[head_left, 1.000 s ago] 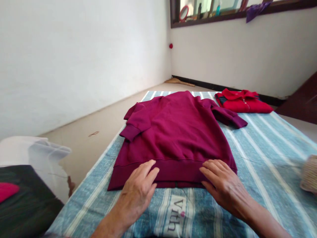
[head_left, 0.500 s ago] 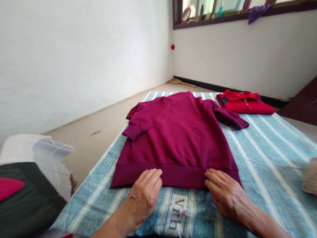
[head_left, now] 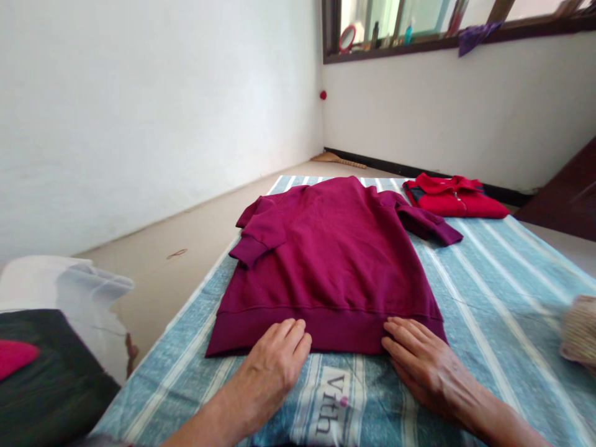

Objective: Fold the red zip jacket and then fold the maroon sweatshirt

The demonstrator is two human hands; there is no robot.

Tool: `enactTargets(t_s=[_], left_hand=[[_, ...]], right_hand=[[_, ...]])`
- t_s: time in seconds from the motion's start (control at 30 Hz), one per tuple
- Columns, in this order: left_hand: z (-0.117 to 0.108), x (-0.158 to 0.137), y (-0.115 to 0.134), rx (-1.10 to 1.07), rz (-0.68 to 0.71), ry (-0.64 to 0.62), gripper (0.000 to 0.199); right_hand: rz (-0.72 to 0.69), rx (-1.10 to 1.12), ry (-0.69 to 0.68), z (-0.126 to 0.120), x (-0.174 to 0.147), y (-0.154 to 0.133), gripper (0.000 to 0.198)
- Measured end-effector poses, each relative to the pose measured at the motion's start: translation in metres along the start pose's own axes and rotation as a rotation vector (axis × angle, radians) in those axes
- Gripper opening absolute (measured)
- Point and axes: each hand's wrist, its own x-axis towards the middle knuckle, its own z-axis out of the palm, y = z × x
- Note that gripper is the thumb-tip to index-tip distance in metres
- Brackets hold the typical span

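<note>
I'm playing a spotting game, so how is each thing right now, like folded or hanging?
Maroon sweatshirt: spread out, lightly creased.
Left hand: on its hem.
Right hand: on its hem too.
Red zip top: folded.
Striped sheet: spread out, wrinkled near the hands.
Purple cloth: hanging over the window ledge.
Broom: lying on the floor.

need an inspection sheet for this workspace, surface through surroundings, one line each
surface: blue cloth with white stripes, wrinkled near the person
job's things: maroon fabric sweatshirt laid on the cloth, its hem band nearest the person
clutter: folded red zip-up garment at far right; beige textured item, cut off at the right edge
hands: left hand and right hand both have fingers on the hem band; whether they pinch it is unclear
cables: nothing seen
surroundings: white walls, dark window frame, round red-rimmed mirror
</note>
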Motion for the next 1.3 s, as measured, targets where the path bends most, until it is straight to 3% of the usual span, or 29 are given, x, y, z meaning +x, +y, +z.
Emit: enactTargets(t_s=[0.13, 0.23, 0.3, 0.4, 0.53, 0.9, 1.1, 1.3], left_hand=[[0.002, 0.003, 0.004, 0.114, 0.017, -0.085, 0.043], [0.012, 0.002, 0.0, 0.126, 0.02, -0.066, 0.04], [0.024, -0.002, -0.004, 0.119, -0.004, 0.019, 0.038], [0.043, -0.006, -0.009, 0.108, -0.055, 0.244, 0.039], [0.05, -0.01, -0.013, 0.129, -0.097, 0.433, 0.045], [0.037, -0.016, -0.037, 0.313, -0.259, 0.481, 0.046], [0.012, -0.021, -0.055, 0.378, -0.183, 0.523, 0.045], [-0.018, -0.056, -0.06, 0.367, -0.111, 0.415, 0.05]], right_hand=[[-0.018, -0.066, -0.056, -0.003, -0.012, 0.01, 0.04], [-0.063, -0.131, -0.077, -0.004, -0.023, 0.017, 0.046], [-0.104, -0.173, -0.067, -0.006, -0.026, 0.021, 0.05], [-0.153, -0.264, -0.024, -0.011, -0.023, 0.022, 0.051], [-0.177, -0.364, 0.06, -0.012, -0.016, 0.02, 0.05], [-0.079, -0.278, 0.003, 0.013, -0.035, 0.03, 0.055], [-0.122, -0.23, 0.048, -0.005, -0.027, 0.029, 0.05], [-0.234, -0.217, 0.111, -0.021, -0.018, 0.013, 0.043]])
